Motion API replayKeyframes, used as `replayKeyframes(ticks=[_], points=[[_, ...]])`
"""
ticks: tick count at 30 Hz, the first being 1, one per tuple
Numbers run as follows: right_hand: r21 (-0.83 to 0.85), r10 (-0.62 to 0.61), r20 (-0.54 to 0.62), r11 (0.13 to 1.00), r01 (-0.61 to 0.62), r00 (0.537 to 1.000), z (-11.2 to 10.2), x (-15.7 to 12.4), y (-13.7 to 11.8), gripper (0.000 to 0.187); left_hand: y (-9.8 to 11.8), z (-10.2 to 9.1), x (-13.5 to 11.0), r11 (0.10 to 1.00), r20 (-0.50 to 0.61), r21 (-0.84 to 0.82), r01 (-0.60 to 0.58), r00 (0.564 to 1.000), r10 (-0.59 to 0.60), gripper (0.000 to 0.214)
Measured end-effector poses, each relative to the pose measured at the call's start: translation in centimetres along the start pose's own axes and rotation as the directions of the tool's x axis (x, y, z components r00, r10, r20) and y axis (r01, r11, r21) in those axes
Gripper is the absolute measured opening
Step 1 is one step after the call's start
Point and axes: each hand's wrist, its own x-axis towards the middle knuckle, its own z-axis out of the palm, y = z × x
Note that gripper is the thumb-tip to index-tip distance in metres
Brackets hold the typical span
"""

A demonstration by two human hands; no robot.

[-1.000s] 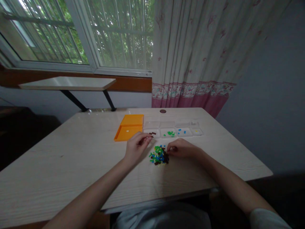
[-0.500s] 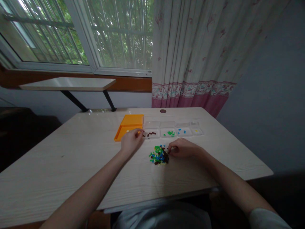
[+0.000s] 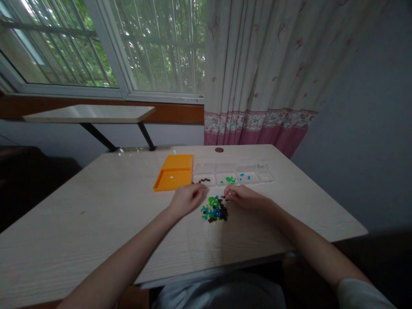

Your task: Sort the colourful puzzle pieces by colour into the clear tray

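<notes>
A loose pile of small building bricks [image 3: 212, 210] in green, blue, brown and yellow lies on the table between my hands. My left hand [image 3: 186, 200] is up and left of the pile, fingers closed together; anything between them is hidden. At the pile's upper right edge, my right hand [image 3: 246, 196] pinches what looks like a small brown brick [image 3: 225, 198]. Behind the hands lies a clear compartment box [image 3: 216, 183]. Its front compartments hold brown bricks [image 3: 205, 180], green bricks [image 3: 229, 180], a few blue bricks [image 3: 245, 177] and a yellow one [image 3: 265, 175].
An open orange case [image 3: 176, 162] lies left of the clear box, with one small pale piece [image 3: 171, 177] inside. A raised shelf [image 3: 93, 113] on dark legs stands at the table's back left. The table's front edge runs close to my body.
My left hand has moved right and nearer, from the brown bricks' compartment toward the pile. The right hand has shifted slightly up and left along the pile's edge.
</notes>
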Motion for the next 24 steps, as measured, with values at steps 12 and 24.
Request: replayKeyframes(ticks=[12,24], points=[[0.092,-0.043,-0.162,0.994,0.059,0.986,2.6,1.2,0.3,0.021,2.8,1.2,-0.6,0.993,0.079,-0.109,-0.055,0.995,0.064,0.018],[-0.007,-0.080,-0.189,0.997,0.080,0.979,2.8,1.0,-0.2,0.023,2.9,1.2,-0.6,0.993,0.086,-0.109,-0.048,0.995,0.057,0.017]])
